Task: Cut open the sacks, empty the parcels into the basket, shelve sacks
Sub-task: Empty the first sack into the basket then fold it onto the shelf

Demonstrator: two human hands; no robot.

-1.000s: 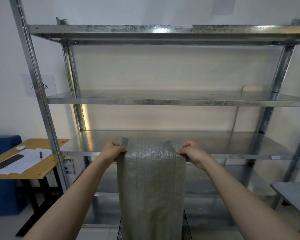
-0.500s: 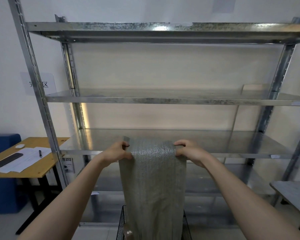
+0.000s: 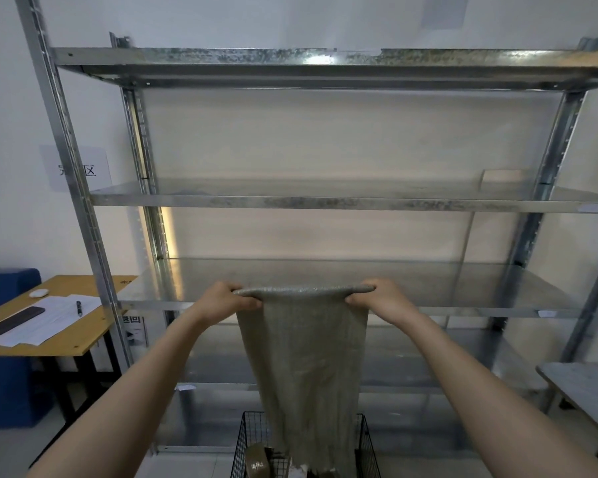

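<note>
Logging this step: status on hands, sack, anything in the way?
Left hand, right hand each grip a top corner of the woven sack. Sack hangs into the wire basket, brown parcel inside. Nothing visible between sack and metal shelf.

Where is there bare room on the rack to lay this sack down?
The shelf behind the sack is bare between the posts; the next shelf up too, except a tan object at its right end. The basket below holds parcels.

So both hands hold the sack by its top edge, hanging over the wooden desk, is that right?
Not the desk. Left hand and right hand grip the sack by its top edge, but it hangs over the wire basket; the desk stands off to the left, as the head view shows.
</note>
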